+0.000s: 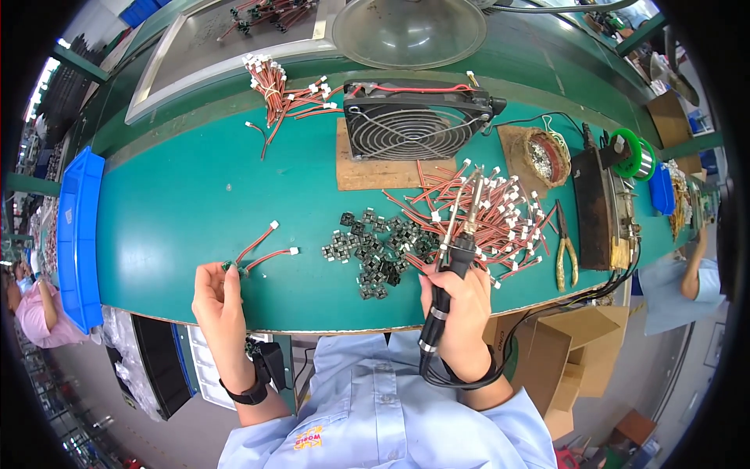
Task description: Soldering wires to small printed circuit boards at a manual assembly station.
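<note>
Between the thumb and fingers of my left hand (217,295) is a small circuit board (228,266), mostly hidden by the fingertips. Two red-and-black wire leads (254,243) with white plugs run up and right from it. My right hand (464,301) is closed around a black-handled soldering iron (461,252); two slim metal prongs point away from me over the wires. Just left of that hand lies a pile of small black-and-silver components (379,248). Beyond it spreads a heap of red-and-black wires (508,211) with white plugs. The iron's tips appear apart from the board.
A black fan (414,125) stands on a board at the back. To the right are pliers (566,254), a round tin (547,156), a soldering station (598,207) and a solder spool (634,155). A blue bin (80,234) edges the left; bundled wires (268,86) lie behind.
</note>
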The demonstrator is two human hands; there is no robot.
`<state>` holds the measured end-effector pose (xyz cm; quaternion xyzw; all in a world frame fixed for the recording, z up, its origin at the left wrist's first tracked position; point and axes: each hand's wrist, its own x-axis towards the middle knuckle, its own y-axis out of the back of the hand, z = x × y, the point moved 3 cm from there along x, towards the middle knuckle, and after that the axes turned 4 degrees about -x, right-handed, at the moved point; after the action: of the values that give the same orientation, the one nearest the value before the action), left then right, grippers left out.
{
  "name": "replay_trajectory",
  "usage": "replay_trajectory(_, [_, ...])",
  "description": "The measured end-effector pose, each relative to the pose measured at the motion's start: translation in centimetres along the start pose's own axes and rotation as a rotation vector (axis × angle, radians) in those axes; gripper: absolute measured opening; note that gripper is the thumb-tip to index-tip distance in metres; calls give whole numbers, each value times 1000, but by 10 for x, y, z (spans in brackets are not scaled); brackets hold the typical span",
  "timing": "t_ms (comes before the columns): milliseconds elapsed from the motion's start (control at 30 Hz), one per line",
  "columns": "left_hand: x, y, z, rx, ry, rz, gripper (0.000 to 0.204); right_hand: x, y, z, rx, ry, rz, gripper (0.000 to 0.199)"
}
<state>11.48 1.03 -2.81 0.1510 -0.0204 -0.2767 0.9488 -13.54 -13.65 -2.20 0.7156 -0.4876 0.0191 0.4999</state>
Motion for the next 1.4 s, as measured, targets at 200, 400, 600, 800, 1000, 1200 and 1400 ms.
replay_trajectory(200, [-7, -3, 23, 527, -243, 212, 17, 4, -11, 0, -154, 84, -21, 27])
replay_trajectory(400, [-49, -59, 51, 266, -389, -340, 25, 12, -5, -2, -87, 85, -66, 43])
replay_trajectory(600, [-62, -90, 44, 401, -413, -429, 28, 5, 4, 2, 429, -129, 104, 46])
replay_trajectory(800, [-62, -101, 52, 502, -529, -408, 30, 7, 14, 0, 471, -106, 123, 46])
replay_trajectory(1000, [-58, -106, 47, 445, -619, -522, 30, 4, 17, -5, 581, -212, 49, 44])
replay_trajectory(1200, [-64, -100, 62, 441, -619, -617, 26, 5, 22, -11, 738, -319, -5, 43])
replay_trajectory(1400, [-70, -87, 71, -193, -135, -730, 14, 7, 30, -19, 939, -379, -148, 46])
